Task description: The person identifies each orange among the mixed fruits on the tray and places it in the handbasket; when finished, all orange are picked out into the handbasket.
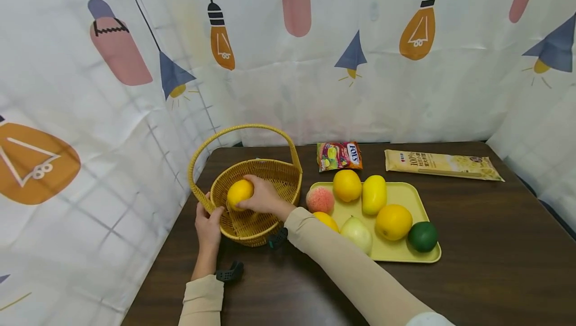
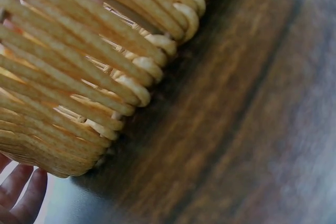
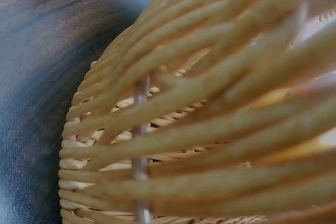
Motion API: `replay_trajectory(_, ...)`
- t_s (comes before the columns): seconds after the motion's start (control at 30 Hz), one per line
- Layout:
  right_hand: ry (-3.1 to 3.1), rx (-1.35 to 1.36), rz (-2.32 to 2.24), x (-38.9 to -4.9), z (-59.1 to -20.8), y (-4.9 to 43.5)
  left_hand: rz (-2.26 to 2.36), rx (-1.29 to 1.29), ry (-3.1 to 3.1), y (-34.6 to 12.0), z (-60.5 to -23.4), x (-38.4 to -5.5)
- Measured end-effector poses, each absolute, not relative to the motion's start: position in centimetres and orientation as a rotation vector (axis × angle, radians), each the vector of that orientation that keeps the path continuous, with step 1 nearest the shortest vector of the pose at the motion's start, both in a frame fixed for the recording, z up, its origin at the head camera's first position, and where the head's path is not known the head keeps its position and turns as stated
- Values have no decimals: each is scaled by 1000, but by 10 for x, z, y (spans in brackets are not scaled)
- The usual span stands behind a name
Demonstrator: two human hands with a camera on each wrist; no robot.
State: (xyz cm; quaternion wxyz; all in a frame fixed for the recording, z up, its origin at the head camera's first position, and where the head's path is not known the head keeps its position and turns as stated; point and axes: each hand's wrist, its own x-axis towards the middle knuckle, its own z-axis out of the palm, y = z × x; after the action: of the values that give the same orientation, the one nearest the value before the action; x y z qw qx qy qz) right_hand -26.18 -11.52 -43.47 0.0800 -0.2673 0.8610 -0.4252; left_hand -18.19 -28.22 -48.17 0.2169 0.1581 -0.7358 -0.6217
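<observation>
A woven yellow basket (image 1: 288, 181) with a tall arched handle stands at the left of the table. At its left side my left hand (image 1: 209, 226) grips the rim by the foot of the handle. My right hand (image 1: 264, 197) reaches over the near right rim and holds a yellow-orange orange (image 1: 240, 193) inside the basket. In the left wrist view, fingers (image 2: 32, 195) show against the outer weave (image 2: 63, 77). Only the basket's slatted side (image 3: 173, 145) fills most of the right wrist view; the orange is mostly hidden behind it.
A yellow tray (image 1: 411, 196) on the right bears a peach (image 1: 320, 200), several oranges (image 1: 393, 222), a mango (image 1: 374, 195), a pear (image 1: 357, 234) and a dark green fruit (image 1: 422, 236). Behind it lie a candy bag (image 1: 339, 156) and a long noodle packet (image 1: 443, 164). A printed curtain (image 1: 382, 106) hangs behind.
</observation>
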Motion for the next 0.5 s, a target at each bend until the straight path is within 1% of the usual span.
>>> replay_trajectory(0.2, 2560, -821, -1179, -260, -435, -115, -1735, 445, -2045, -283, -482, -183)
replay_trajectory(0.5, 2548, -810, -1197, -259, -435, -115, -1765, 447, -2037, -282, -480, -183)
